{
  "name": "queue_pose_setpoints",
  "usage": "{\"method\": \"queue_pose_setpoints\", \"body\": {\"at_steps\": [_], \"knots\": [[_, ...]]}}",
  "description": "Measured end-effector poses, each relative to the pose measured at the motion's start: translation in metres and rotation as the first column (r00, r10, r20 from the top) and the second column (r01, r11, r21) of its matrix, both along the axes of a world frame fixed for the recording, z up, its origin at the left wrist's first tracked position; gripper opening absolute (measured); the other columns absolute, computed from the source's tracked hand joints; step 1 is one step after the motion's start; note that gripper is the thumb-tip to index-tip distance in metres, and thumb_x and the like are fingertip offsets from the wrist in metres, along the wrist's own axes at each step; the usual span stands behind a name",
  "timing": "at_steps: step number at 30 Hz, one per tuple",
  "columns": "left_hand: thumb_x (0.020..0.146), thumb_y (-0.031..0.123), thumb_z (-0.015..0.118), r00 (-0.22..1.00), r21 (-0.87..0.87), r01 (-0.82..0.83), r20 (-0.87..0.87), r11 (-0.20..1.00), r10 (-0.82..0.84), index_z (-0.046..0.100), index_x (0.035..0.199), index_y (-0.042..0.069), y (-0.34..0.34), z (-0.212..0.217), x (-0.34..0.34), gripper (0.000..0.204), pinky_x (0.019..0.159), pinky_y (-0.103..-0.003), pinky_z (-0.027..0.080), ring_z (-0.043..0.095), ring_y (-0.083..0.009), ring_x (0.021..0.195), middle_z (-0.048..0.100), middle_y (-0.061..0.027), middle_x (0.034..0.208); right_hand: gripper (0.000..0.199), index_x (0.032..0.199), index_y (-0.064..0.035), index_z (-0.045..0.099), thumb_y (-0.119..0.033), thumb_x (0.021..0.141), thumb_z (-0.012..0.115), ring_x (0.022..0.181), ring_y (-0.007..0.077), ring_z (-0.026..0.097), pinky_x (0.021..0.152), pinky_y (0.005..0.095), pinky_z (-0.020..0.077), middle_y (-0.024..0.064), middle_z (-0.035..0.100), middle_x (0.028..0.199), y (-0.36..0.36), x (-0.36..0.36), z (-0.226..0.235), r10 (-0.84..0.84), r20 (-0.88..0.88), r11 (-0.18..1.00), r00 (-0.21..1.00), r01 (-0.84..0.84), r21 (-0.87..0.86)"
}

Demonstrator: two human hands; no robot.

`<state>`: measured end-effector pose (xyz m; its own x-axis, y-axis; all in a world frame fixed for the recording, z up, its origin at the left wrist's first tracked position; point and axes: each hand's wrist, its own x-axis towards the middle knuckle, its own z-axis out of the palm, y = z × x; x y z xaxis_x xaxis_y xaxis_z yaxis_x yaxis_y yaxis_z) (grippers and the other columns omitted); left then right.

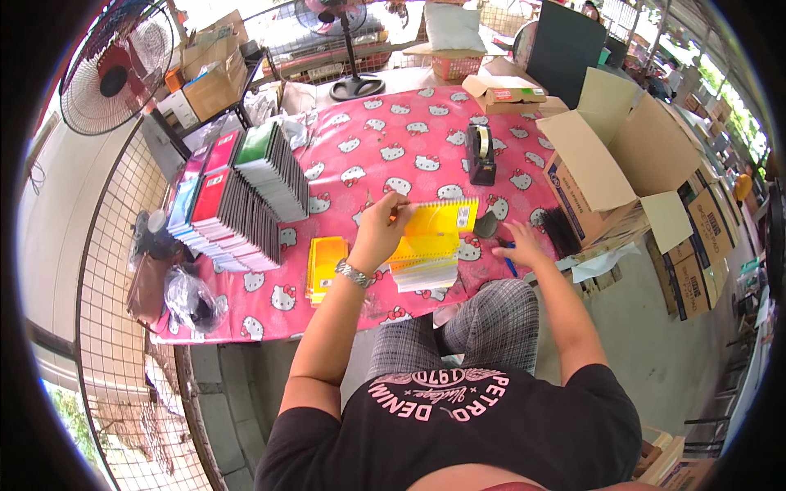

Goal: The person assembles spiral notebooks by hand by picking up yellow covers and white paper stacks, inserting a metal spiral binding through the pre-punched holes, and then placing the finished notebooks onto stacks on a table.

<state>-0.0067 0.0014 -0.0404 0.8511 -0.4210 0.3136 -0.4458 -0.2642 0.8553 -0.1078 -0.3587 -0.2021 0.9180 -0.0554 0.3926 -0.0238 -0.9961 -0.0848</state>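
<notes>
My left hand (386,229), with a metal watch at the wrist, pinches a yellow spiral notebook (434,219) by its left end. The notebook is over a stack of yellow-covered notebooks (424,274) near the table's front edge. Left of that stack lies a smaller pile of yellow notebooks (326,266). My right hand (528,247) is low over the table at the right, fingers apart. A slim blue tool (511,263), its kind unclear, lies by the fingers. A small dark grey object (486,225) sits between the notebook and this hand.
Tall stacks of notebooks with red (214,196) and green covers (255,146) stand at the left. A black tape dispenser (481,157) is farther back on the pink patterned tablecloth (344,176). An open cardboard box (594,180) stands right, and a clear plastic bag (192,299) lies front left.
</notes>
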Motion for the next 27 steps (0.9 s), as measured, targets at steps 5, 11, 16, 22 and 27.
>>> {"method": "queue_pose_setpoints", "body": {"at_steps": [5, 11, 16, 22, 27], "knots": [[0.093, 0.017, 0.066, 0.984, -0.091, -0.157, 0.073, 0.983, 0.164, 0.062, 0.105, -0.001, -0.036, -0.009, -0.018, 0.023, 0.053, -0.028, 0.051, 0.057, -0.0097, 0.059, 0.058, -0.0057, 0.068, 0.068, 0.133, -0.0056, 0.054, -0.038, 0.077, 0.076, 0.118, 0.0363, 0.054, 0.1, 0.0437, 0.0432, 0.0192, 0.054, 0.131, -0.039, -0.068, -0.02, -0.058, -0.284, 0.964, 0.957, 0.128, 0.234], [0.09, 0.018, 0.069, 0.981, -0.057, -0.181, -0.088, 0.982, 0.175, 0.058, 0.112, 0.002, -0.023, -0.001, -0.02, 0.03, 0.054, -0.033, 0.049, 0.063, -0.0188, 0.059, 0.059, -0.0107, 0.066, 0.06, 0.131, -0.0018, 0.053, -0.022, 0.078, 0.074, 0.116, 0.0313, 0.054, 0.099, 0.0406, 0.0432, 0.0163, 0.055, 0.123, 0.058, -0.068, 0.12, -0.081, 0.316, 0.737, 0.945, -0.157, 0.657], [0.09, 0.016, 0.069, 0.976, -0.132, -0.151, 0.135, 0.98, 0.168, 0.06, 0.105, 0.002, -0.03, -0.01, -0.019, 0.023, 0.051, -0.03, 0.048, 0.063, -0.0159, 0.055, 0.062, -0.0096, 0.063, 0.069, 0.136, -0.0037, 0.05, -0.025, 0.076, 0.075, 0.118, 0.0306, 0.051, 0.099, 0.0411, 0.0421, 0.0149, 0.053, 0.125, 0.147, -0.059, 0.178, 0.276, 0.296, 0.734, 0.914, -0.4, 0.549], [0.089, 0.008, 0.066, 0.993, -0.151, -0.105, -0.061, 0.983, 0.097, 0.061, 0.102, 0.001, -0.03, -0.01, -0.019, 0.016, 0.052, -0.028, 0.05, 0.067, -0.0156, 0.058, 0.068, -0.0114, 0.071, 0.068, 0.135, -0.0053, 0.052, -0.022, 0.074, 0.077, 0.115, 0.0327, 0.054, 0.097, 0.0419, 0.0438, 0.0147, 0.053, 0.125, 0.176, -0.044, 0.183, 0.288, 0.247, 0.817, 0.925, -0.372, 0.44], [0.089, 0.004, 0.062, 0.989, -0.143, -0.124, 0.06, 0.982, 0.133, 0.063, 0.097, -0.001, -0.026, -0.009, -0.027, 0.009, 0.056, -0.029, 0.053, 0.07, -0.0183, 0.062, 0.07, -0.0135, 0.074, 0.067, 0.133, -0.0045, 0.053, -0.023, 0.073, 0.077, 0.114, 0.0323, 0.053, 0.097, 0.0424, 0.0437, 0.0139, 0.054, 0.123, 0.181, -0.045, 0.185, 0.321, 0.242, 0.846, 0.916, -0.392, 0.361]]}}
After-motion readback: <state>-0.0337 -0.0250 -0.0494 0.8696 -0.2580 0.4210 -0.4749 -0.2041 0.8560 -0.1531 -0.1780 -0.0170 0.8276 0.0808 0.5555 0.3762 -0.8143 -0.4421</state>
